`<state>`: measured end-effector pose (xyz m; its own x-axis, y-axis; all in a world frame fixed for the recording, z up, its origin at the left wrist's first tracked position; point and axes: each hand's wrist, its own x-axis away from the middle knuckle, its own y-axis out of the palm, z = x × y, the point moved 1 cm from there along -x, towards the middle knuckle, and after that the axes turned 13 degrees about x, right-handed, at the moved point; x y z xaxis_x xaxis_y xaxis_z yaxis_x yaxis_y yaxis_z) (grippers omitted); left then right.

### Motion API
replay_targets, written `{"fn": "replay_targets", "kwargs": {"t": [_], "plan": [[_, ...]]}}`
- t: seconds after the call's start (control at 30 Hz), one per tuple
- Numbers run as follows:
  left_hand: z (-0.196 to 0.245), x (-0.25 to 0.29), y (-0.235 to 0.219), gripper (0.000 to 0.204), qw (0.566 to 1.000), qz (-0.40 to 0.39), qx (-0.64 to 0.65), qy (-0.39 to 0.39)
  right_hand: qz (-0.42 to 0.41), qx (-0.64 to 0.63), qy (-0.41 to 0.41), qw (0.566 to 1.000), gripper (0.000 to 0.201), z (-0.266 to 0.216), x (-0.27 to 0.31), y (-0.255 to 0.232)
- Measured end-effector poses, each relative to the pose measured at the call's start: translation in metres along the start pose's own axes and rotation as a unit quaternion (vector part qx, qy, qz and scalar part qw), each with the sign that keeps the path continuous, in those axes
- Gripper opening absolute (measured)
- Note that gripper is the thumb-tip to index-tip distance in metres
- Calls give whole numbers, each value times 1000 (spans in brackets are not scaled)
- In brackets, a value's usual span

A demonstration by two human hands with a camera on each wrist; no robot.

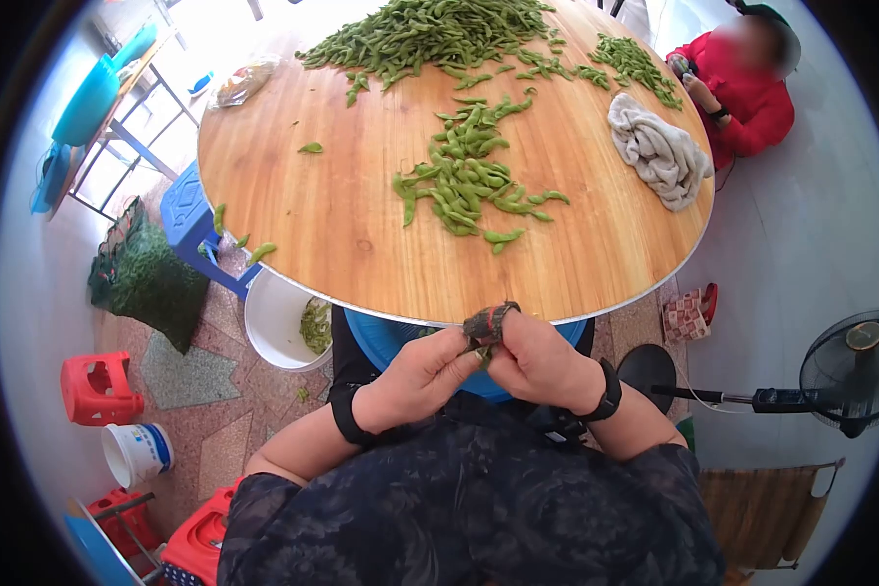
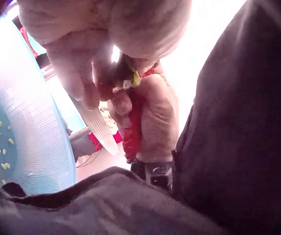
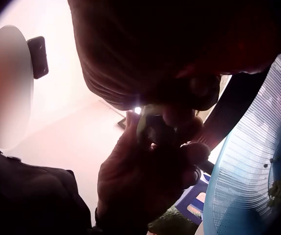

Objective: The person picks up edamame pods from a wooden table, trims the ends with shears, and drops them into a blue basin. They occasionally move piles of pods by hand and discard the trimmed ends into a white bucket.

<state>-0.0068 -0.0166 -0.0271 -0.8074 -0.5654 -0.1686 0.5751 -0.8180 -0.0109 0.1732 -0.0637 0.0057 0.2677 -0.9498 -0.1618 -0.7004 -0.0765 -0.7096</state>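
Both hands meet below the bench (image 1: 361,225) rim: left hand (image 1: 415,379) and right hand (image 1: 537,363) pinch one edamame pod (image 1: 482,354) between fingertips. Pod probably light, soft, slippery; best pinched at its ends. Blue basin (image 2: 37,147) beneath holds shelled beans. Pod pile (image 1: 464,176) and cloth (image 1: 659,151) lie well apart.

— Where does the head view sit?
— High above the lap, facing forward and down; the round wooden table (image 1: 361,225) fills the upper middle of the frame, both hands meet at lower centre.

— And the left wrist view?
— Very near, looking up from under the left hand (image 2: 96,44), which fills the top; the blue basket (image 2: 28,122) lines the left edge.

— The right wrist view?
— Equally close, looking up from below, mostly in shadow; the same basket (image 3: 248,171) curves along the lower right.

— What do they share?
— The joined hands and that basket.
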Motion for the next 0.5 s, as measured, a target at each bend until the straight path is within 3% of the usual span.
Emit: {"fn": "replay_targets", "kwargs": {"t": [0.07, 0.1, 0.17, 0.27, 0.33, 0.47, 0.5], "plan": [[-10, 3, -1, 11, 994, 31, 104, -32, -12, -11, 32, 999, 10, 1, 2, 0], [-9, 5, -4, 11, 994, 34, 103, -31, 6, -51, 28, 998, 9, 0, 1, -2], [-5, 12, -11, 22, 986, -9, 103, -129, 24, -91, 26, 995, 9, 2, 4, -3], [7, 23, -24, 20, 992, 27, 37, -121, 18, -5, 7, 1000, 22, 13, 11, 3], [20, 35, -35, 20, 992, 102, -10, -72, -1, 152, -59, 987, 18, 14, 15, 5], [-12, 80, -81, 11, 939, 310, -145, -35, 23, 155, -2, 988, 19, 7, 10, -13], [-22, 92, -93, 11, 939, 309, -146, -33, 43, 174, -10, 984, 20, 14, 6, -17]]}}
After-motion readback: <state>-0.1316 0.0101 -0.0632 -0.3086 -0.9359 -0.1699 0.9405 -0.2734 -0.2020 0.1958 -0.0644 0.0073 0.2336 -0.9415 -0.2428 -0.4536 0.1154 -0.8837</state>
